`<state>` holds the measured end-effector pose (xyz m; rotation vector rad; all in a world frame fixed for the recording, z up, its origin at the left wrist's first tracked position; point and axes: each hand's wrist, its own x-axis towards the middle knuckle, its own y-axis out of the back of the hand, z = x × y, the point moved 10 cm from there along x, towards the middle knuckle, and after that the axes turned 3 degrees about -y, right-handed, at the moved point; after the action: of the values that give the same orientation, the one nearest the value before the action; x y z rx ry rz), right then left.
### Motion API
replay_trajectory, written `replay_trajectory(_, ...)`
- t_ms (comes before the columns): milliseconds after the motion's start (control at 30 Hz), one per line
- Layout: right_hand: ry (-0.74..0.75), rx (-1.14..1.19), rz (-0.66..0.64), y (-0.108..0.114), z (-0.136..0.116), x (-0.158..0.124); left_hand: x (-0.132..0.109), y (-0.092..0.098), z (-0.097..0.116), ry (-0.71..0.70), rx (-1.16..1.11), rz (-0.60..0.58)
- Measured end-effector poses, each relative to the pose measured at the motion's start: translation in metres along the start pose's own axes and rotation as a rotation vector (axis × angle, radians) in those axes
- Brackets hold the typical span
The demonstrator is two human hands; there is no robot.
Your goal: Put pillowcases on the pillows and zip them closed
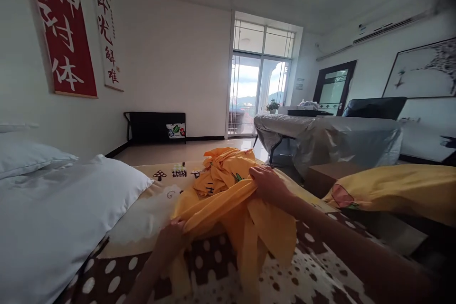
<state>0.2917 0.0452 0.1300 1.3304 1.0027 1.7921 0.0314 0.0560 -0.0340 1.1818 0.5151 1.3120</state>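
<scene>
A crumpled orange cloth (228, 171), printed with "Hi" and a green leaf, lies bunched on the patterned bed cover (110, 268); whether it is a case or a garment I cannot tell. My left hand (174, 235) is closed on its near left edge, the fingers partly in shadow. At the cloth's right side, my right hand (269, 183) grips the other end of a band of fabric stretched between both hands. Loose flaps hang down from this band toward me. A white pillow (107, 190) rests left of my left hand.
Another white pillow (32, 152) lies farther left. To the right is a yellow fabric bundle (399, 190) with a pink patch, near a cardboard box (329, 171). Beyond the bed stand a plastic-covered table (327, 135) and a black folded frame (149, 126) against the wall.
</scene>
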Motion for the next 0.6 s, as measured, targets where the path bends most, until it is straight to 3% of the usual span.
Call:
replay_trajectory(100,0.005,0.030,-0.053,0.003,0.023,-0.011,0.002,0.027,-0.009,0.027,-0.083,0.095)
replay_trajectory(167,0.068,0.014,-0.059,0.010,0.031,-0.018,0.003,0.066,-0.017,0.060,-0.090,0.229)
replay_trajectory(233,0.114,-0.039,-0.084,0.016,0.039,-0.022,0.008,0.106,-0.010,0.019,0.008,0.302)
replay_trajectory(300,0.087,-0.128,-0.135,0.020,0.052,-0.022,0.015,0.139,0.013,-0.075,0.240,0.288)
replay_trajectory(400,-0.079,-0.249,-0.160,0.030,0.082,-0.013,0.021,0.196,0.050,-0.105,0.653,0.340)
replay_trajectory(500,-0.181,-0.292,-0.084,0.052,0.104,-0.002,0.021,0.252,0.087,-0.102,0.911,0.435)
replay_trajectory(600,-0.221,-0.309,0.083,0.088,0.117,0.008,0.015,0.305,0.111,-0.060,0.984,0.556)
